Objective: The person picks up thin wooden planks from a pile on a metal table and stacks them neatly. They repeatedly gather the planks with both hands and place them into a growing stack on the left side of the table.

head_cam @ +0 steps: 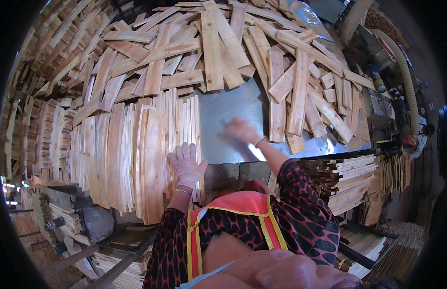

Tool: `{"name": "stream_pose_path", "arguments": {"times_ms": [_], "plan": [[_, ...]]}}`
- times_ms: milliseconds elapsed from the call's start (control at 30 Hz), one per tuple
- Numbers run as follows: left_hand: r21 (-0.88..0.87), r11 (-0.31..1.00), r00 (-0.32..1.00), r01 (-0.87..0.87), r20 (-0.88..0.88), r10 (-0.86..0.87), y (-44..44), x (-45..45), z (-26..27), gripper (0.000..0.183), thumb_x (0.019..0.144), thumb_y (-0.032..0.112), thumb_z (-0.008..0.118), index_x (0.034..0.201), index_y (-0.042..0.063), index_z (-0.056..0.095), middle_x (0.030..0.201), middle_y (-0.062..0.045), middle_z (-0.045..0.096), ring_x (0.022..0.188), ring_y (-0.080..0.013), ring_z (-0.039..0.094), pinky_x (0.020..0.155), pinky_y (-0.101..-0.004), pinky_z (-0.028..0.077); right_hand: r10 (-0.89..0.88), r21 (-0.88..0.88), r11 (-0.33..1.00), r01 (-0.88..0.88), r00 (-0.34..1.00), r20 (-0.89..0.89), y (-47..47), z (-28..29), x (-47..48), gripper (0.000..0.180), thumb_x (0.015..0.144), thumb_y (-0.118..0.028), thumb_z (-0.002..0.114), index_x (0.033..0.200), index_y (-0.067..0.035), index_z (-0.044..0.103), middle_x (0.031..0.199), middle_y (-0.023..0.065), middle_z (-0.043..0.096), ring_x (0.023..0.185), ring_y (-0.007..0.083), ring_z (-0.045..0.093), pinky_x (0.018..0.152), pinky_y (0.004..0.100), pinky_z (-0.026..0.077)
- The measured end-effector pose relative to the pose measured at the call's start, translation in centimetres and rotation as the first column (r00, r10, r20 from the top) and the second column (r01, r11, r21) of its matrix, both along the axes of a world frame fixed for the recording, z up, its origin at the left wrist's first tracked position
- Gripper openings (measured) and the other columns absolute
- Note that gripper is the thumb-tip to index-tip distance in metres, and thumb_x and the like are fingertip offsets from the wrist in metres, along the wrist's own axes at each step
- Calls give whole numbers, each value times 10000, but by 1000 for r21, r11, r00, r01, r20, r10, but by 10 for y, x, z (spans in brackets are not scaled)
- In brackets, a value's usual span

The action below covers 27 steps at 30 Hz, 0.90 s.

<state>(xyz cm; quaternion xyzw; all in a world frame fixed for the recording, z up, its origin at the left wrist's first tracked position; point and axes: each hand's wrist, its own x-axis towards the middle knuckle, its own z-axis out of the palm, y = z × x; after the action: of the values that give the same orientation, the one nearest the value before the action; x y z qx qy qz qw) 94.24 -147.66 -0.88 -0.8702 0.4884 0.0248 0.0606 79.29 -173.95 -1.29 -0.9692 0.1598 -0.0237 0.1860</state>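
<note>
My left hand [187, 164], in a pale knit glove, lies flat with fingers spread on the right end of a row of wooden boards [151, 155]. Many of these boards stand on edge, packed side by side; a few lie flat on top. My right hand [241, 130], gloved too, is over the bare sheet-metal tabletop [227, 104]. Motion blurs its fingers, so whether they are spread or closed is unclear, and no board shows in it. Beyond both hands spreads a loose heap of planed boards [212, 47], several with ends pointing towards me.
Stacked boards [353, 177] stand low at the right, and tall stacks of wood [57, 43] rise at the left. A ribbed hose [404, 72] runs past machinery at the far right, where another person [422, 135] is. Metal rails [118, 269] cross the lower left.
</note>
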Motion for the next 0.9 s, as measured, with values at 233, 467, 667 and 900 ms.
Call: {"name": "stream_pose_path", "arguments": {"times_ms": [233,467,667,900], "plan": [[-71,997,1000,14,24,-12,0,-1,1,865,870,639,659,1526,98,503,1573,-110,439,1473,-330,334,1222,-630,179,-973,-90,199,976,207,101,-164,15,-141,694,758,-353,839,1311,-7,602,1176,239,700,1151,405,694,995,506,557],[-164,985,999,48,24,-45,-1,-3,13,749,830,555,702,1418,118,547,1395,-103,492,1364,-328,397,1175,-633,235,-882,547,470,693,373,286,-68,-20,-146,832,815,-208,813,1550,-42,461,1271,242,684,1135,398,688,995,427,565],[-137,989,997,59,53,-52,6,-3,-2,760,882,614,646,1487,161,564,1491,-121,486,1426,-347,371,1203,-652,206,-582,661,430,616,748,-319,94,-48,-71,785,908,-399,751,1545,-30,476,1188,262,746,1085,398,749,945,469,607],[-27,998,997,53,-62,-54,-5,-8,-2,879,900,702,605,1573,143,518,1624,-137,444,1521,-363,316,1243,-665,154,121,730,682,46,977,-175,120,-21,10,573,960,-464,682,1307,-12,631,1220,265,733,1113,443,703,996,476,542]]}}
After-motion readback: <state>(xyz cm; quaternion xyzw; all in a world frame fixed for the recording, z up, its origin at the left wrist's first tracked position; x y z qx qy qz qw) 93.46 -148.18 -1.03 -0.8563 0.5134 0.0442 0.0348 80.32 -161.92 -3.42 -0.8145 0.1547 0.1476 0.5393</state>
